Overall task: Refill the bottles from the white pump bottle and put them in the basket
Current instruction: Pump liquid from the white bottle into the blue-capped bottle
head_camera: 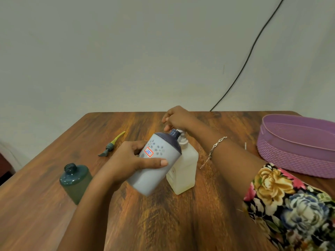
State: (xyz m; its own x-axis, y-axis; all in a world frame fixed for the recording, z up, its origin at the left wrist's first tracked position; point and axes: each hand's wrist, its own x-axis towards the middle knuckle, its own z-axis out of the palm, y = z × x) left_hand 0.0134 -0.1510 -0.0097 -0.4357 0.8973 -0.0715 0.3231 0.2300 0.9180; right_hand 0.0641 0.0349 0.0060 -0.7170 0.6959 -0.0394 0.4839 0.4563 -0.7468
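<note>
Left hand (130, 160) fingers wrapped round pale grey plastic bottle with dark blue shoulder (155, 160), tilted, open neck at white pump bottle (184, 167) nozzle. Right hand (176, 118) fingers curled atop pump head.

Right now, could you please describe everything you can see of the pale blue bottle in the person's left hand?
The pale blue bottle is a smooth, plastic-looking cylinder with a dark navy shoulder and open neck, no cap on. Greyish flower prints and a red-bordered sticker with blue writing mark its side. The left hand grips it, thumb across the front, tilting its neck toward the white pump bottle, whose pump the right hand covers.
</note>
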